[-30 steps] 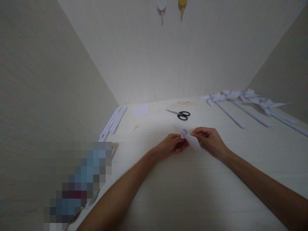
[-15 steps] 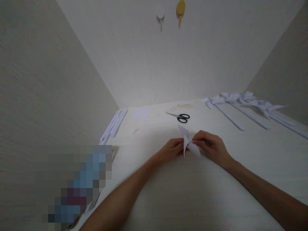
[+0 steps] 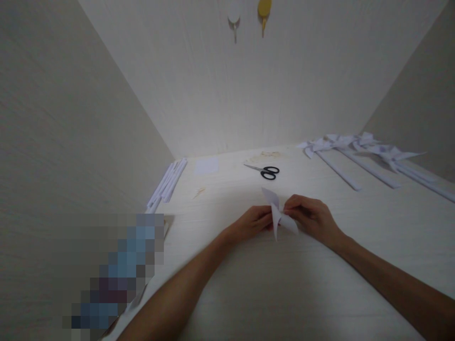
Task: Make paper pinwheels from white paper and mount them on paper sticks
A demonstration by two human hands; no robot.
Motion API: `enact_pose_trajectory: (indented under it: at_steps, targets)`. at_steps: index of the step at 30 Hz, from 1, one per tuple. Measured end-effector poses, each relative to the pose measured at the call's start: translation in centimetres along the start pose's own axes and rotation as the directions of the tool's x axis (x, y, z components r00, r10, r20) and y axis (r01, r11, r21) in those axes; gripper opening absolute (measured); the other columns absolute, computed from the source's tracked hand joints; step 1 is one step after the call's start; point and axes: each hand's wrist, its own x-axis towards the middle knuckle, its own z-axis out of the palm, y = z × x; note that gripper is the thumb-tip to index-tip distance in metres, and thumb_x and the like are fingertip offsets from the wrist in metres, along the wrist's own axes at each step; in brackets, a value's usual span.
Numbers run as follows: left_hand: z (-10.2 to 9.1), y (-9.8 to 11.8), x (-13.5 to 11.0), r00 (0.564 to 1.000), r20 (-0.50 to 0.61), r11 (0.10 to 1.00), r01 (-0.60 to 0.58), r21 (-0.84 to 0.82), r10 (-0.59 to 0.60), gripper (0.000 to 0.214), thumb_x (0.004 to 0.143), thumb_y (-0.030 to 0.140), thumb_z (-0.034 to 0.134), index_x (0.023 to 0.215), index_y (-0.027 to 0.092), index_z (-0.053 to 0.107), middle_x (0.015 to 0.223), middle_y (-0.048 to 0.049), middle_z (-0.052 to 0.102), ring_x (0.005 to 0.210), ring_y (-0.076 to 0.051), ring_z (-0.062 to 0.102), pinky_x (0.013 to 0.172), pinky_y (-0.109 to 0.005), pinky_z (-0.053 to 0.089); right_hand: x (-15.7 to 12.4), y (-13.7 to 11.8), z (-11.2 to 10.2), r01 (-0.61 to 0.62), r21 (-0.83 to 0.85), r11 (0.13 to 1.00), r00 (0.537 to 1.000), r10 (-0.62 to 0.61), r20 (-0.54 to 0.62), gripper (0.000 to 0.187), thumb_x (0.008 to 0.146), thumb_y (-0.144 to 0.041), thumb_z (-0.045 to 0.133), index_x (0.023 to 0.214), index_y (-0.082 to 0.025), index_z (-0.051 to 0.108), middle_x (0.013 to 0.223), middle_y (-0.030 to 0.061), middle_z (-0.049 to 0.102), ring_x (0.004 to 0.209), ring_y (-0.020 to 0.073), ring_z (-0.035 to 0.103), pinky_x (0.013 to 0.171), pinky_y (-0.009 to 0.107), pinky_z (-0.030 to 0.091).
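A white paper pinwheel [image 3: 275, 216] with curled blades is raised over the table between my two hands. My left hand [image 3: 253, 221] grips it from the left, some fingertips hidden behind the paper. Close to the pinwheel's centre, my right hand [image 3: 310, 214] is closed in a pinch; what lies between thumb and finger is too small to make out. Beyond the hands lie black-handled scissors [image 3: 269, 173], blades pointing left. Thin wooden picks [image 3: 199, 192] rest to the left, and a square white paper sheet [image 3: 207, 165] lies behind them.
Finished-looking paper pinwheels on sticks [image 3: 391, 154] lie at the back right. Rolled white paper sticks [image 3: 167, 182] are stacked at the left edge. More thin picks [image 3: 270, 154] lie near the back wall. White [image 3: 233, 16] and yellow [image 3: 264, 9] hooks hang on that wall.
The pinwheel has tilted slightly, its lower blades now lower and a little farther right. Both hands keep their hold, nearly in place. The whole view has shifted a little.
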Motion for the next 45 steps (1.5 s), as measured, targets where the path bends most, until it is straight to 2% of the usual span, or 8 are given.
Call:
enact_pose_trajectory:
  at_steps: [11, 15, 21, 26, 29, 33, 36, 45]
  targets:
    - [0.2, -0.1, 0.2, 0.998, -0.008, 0.996, 0.064, -0.055, -0.065, 0.028, 0.079, 0.039, 0.038, 0.065, 0.015, 0.042, 0.057, 0.0036, 0.036, 0.05, -0.006, 0.032, 0.046, -0.018, 0.027, 0.3, -0.5, 0.4, -0.061, 0.028, 0.998, 0.998, 0.06, 0.022, 0.011, 0.073, -0.023, 0.053, 0.063, -0.02, 0.057, 0.06, 0.0006, 0.059, 0.055, 0.0118, 0.052, 0.05, 0.022, 0.04]
    - [0.1, -0.3, 0.4, 0.999, -0.04, 0.996, 0.034, -0.084, -0.037, 0.027, 0.08, 0.037, 0.037, 0.067, 0.014, 0.044, 0.056, 0.0041, 0.037, 0.048, -0.005, 0.032, 0.046, -0.018, 0.027, 0.5, -0.3, 0.5, -0.091, 0.093, 0.991, 0.996, 0.09, 0.011, 0.008, 0.072, -0.023, 0.055, 0.065, -0.02, 0.058, 0.062, 0.0007, 0.059, 0.057, 0.0122, 0.053, 0.053, 0.023, 0.042]
    - [0.1, -0.4, 0.7, 0.97, -0.243, 0.999, 0.034, 0.036, -0.024, 0.027, 0.078, 0.024, 0.037, 0.054, 0.014, 0.043, 0.048, 0.0045, 0.039, 0.045, -0.006, 0.036, 0.047, -0.019, 0.029, 0.7, 0.7, 0.2, -0.09, 0.136, 0.987, 0.994, 0.098, -0.051, 0.008, 0.073, -0.025, 0.055, 0.075, -0.019, 0.06, 0.07, 0.0028, 0.059, 0.064, 0.0136, 0.054, 0.056, 0.025, 0.042]
    - [0.2, -0.2, 0.5, 0.916, -0.399, 0.985, 0.022, 0.174, 0.05, 0.023, 0.074, 0.018, 0.039, 0.052, 0.015, 0.043, 0.05, 0.0031, 0.044, 0.049, -0.007, 0.041, 0.05, -0.019, 0.031, 0.7, 1.2, 0.2, 0.016, 0.029, 0.999, 0.985, -0.01, -0.174, 0.005, 0.074, -0.022, 0.055, 0.076, -0.02, 0.058, 0.068, 0.002, 0.054, 0.062, 0.0135, 0.049, 0.055, 0.027, 0.039]
    - [0.3, 0.2, 0.4, 0.898, -0.422, 0.967, -0.014, 0.253, 0.124, 0.02, 0.072, 0.012, 0.037, 0.053, 0.015, 0.044, 0.054, 0.0024, 0.045, 0.052, -0.008, 0.042, 0.052, -0.02, 0.033, 0.6, 0.7, 0.3, 0.041, -0.071, 0.997, 0.975, -0.056, -0.217, 0.002, 0.074, -0.021, 0.054, 0.072, -0.02, 0.056, 0.064, 0.001, 0.052, 0.059, 0.0129, 0.047, 0.053, 0.027, 0.037]
    - [0.4, 0.2, 0.3, 0.904, -0.366, 0.929, -0.079, 0.361, 0.219, 0.018, 0.071, 0.01, 0.037, 0.058, 0.015, 0.048, 0.059, 0.0008, 0.047, 0.058, -0.009, 0.043, 0.057, -0.021, 0.035, 0.5, 0.0, 0.4, 0.031, -0.182, 0.983, 0.988, -0.057, -0.141, 0.009, 0.076, -0.023, 0.051, 0.068, -0.02, 0.053, 0.061, 0.0006, 0.052, 0.057, 0.0125, 0.046, 0.053, 0.027, 0.038]
    - [0.4, -0.1, 0.3, 0.901, -0.366, 0.916, -0.076, 0.394, 0.232, 0.018, 0.073, 0.012, 0.038, 0.06, 0.015, 0.05, 0.06, 0.0003, 0.048, 0.058, -0.009, 0.043, 0.057, -0.02, 0.035, 0.5, 0.1, 0.5, 0.033, -0.212, 0.977, 0.992, -0.057, -0.109, 0.008, 0.077, -0.024, 0.05, 0.071, -0.02, 0.053, 0.064, 0.001, 0.054, 0.059, 0.0127, 0.048, 0.055, 0.026, 0.039]
    - [0.3, -1.0, 0.3, 0.905, -0.353, 0.858, -0.026, 0.513, 0.238, 0.021, 0.074, 0.011, 0.04, 0.056, 0.015, 0.05, 0.063, -0.0023, 0.051, 0.061, -0.011, 0.046, 0.06, -0.022, 0.037, 0.6, 0.4, 0.7, 0.025, -0.136, 0.99, 1.0, -0.023, 0.017, 0.003, 0.078, -0.022, 0.048, 0.077, -0.021, 0.051, 0.067, 0.0006, 0.052, 0.061, 0.0125, 0.049, 0.057, 0.025, 0.04]
